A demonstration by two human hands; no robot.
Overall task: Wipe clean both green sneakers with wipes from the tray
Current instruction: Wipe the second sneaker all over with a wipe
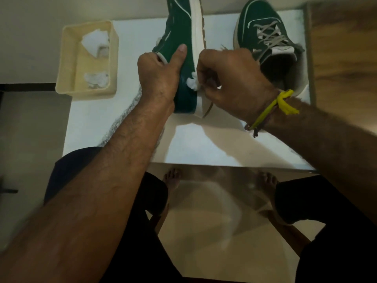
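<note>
One green sneaker [181,27] with a white sole stands tipped on its side in the middle of the white table [204,144]. My left hand [159,72] grips it at the collar, thumb lying along the green side. My right hand [230,78] is closed on a crumpled white wipe [192,83] and presses it against the heel part of that sneaker. The second green sneaker [263,37] rests upright at the right, its grey laces loose. A cream plastic tray [67,64] at the left holds crumpled wipes [94,41].
The table's front edge runs just below my forearms; my knees and bare feet show beneath it. A wooden surface [344,48] borders the table on the right. A yellow thread band [273,105] circles my right wrist.
</note>
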